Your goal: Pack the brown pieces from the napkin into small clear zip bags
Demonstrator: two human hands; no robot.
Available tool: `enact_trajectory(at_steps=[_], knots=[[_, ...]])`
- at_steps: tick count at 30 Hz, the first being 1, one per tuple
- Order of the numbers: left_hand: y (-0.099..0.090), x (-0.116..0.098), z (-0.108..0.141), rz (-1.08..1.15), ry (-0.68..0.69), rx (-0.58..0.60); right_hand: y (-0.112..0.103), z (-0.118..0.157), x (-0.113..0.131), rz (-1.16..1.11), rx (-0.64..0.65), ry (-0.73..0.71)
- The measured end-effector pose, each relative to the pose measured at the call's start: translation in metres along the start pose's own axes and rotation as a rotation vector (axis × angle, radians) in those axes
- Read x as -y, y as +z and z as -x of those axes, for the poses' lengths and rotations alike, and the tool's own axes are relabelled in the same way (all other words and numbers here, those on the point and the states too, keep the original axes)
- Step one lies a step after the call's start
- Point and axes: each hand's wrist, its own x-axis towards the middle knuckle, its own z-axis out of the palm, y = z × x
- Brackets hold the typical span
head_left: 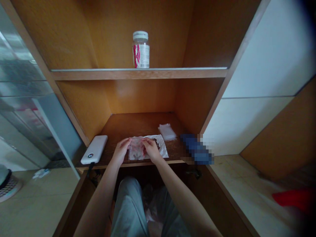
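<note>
Between my two hands is a small clear plastic bag, with a few dark thin bits showing near its bottom. My left hand pinches the bag's upper left corner. At the upper right corner, my right hand grips it between thumb and fingers. Under and beside the bag lies a white sheet, apparently paper or plastic, on the brown shelf board. Small dark pieces rest on it, partly hidden by my right hand. Just behind, to the right, lies a stack of clear zip bags.
A white power bank with a black cable lies at the left front edge. At the right is a blurred-out blue object. On the upper shelf stands a white-capped bottle. My knees are below the board's front edge.
</note>
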Motion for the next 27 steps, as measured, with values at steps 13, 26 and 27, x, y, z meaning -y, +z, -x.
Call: enact_trajectory(at_steps=[13,26,27], knots=[[0.005,-0.0055,0.0023,-0.031,-0.006,-0.089,0.0008,0.0075,0.0083,-0.088,-0.05,0.106],[0.0045,-0.0056,0.0022,-0.147,-0.005,-0.017,-0.0011,0.0086,0.0078,-0.059,0.002,0.006],[0.0042,-0.0056,0.0022,-0.17,-0.004,0.012,-0.0007,0.0084,0.008,-0.056,-0.001,-0.002]])
